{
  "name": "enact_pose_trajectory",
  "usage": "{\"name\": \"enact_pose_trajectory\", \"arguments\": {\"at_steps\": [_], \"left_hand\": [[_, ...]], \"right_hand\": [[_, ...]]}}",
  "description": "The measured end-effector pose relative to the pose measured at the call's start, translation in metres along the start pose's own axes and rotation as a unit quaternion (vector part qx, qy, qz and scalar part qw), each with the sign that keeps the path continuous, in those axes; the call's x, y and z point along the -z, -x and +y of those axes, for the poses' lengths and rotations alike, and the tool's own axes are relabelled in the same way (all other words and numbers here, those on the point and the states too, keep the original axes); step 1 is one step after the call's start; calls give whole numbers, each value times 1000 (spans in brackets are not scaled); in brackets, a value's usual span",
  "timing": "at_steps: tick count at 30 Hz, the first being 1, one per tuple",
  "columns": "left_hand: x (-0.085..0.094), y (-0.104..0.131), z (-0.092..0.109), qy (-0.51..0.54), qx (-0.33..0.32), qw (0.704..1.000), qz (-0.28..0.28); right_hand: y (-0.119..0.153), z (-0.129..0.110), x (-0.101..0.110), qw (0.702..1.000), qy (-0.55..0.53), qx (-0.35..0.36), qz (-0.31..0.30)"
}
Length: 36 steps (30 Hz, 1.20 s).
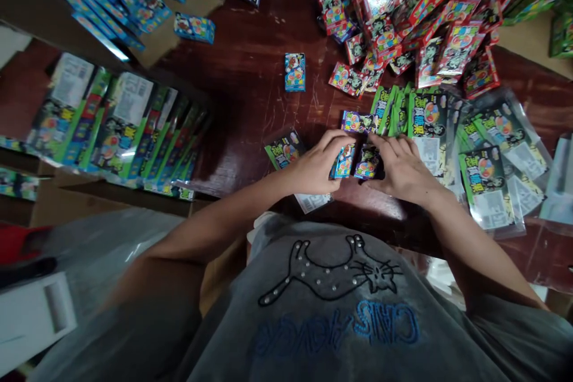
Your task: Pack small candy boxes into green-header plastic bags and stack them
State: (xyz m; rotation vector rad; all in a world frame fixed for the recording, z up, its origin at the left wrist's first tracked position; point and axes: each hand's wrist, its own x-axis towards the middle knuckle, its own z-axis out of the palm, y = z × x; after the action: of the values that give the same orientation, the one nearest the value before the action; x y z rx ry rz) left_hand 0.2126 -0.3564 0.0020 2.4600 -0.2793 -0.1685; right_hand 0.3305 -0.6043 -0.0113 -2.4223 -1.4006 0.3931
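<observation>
While the left hand point(317, 166) holds a blue packet point(344, 161) in its fingers and the right hand point(404, 172) grips a purple packet point(367, 162) just beside it, red packets point(385, 34) lie heaped on the worktop point(250, 65) beyond the fingers, presumably for easy reach.

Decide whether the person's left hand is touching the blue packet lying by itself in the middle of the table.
Apart: the head view shows bare tabletop between the left hand and the lone blue packet.
</observation>
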Motion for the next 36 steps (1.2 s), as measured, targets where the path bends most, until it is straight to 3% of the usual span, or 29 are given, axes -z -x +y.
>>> {"name": "enact_pose_trajectory", "arguments": {"at_steps": [3,6,11,13,17,20,22,26,30,36], "left_hand": [[-2,10,-8,-49,12,999,-5],[13,30,-17,-99,6,995,-27],[43,70,-35,-149,-77,976,-135],[49,84,-38,-172,-72,968,-165],[46,103,-30,-214,51,968,-123],[32,110,-22,-224,169,958,-56],[22,112,-21,-217,205,954,-24],[9,114,-27,-194,198,961,6],[9,113,-34,-179,152,972,-13],[10,113,-38,-163,149,975,-16]], "right_hand": [[1,0,-6,1000,2,1,10],[0,-6,-9,999,-14,35,21],[-12,-23,-26,994,-26,107,4],[-17,-28,-35,993,-12,114,-2],[-15,-33,-42,994,-29,85,64],[-9,-38,-41,990,-50,19,130],[-6,-43,-41,988,-52,1,146],[-8,-53,-44,991,-63,87,75],[-15,-53,-39,987,-80,141,-9],[-2,-17,-6,988,-45,133,-56]]}}
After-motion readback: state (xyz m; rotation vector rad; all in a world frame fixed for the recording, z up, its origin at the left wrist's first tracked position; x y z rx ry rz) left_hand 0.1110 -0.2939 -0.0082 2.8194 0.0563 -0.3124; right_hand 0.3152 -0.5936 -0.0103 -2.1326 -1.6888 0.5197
